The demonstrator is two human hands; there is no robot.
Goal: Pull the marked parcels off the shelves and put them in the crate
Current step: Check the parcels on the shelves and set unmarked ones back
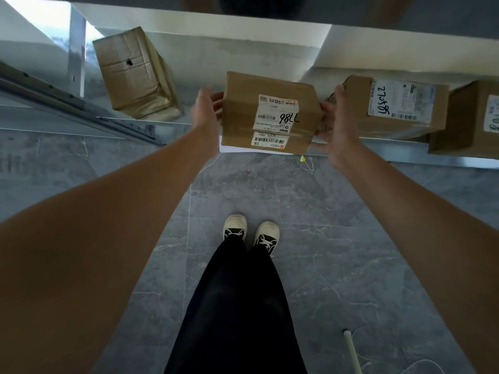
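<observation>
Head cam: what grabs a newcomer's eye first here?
First, the labelled parcel at centre, held between the left hand and right hand, a grip on each side, at the shelf edge. Next, two more labelled boxes to its right and a plain dented box at upper left. Below, the person's shoes on grey tile.

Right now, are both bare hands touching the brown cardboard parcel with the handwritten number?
Touching. The head view shows the left hand and right hand pressed against opposite sides of the brown cardboard parcel.

hands (270, 120) gripping labelled parcel (270, 114) (both sides), shelf edge (405, 157)
</observation>
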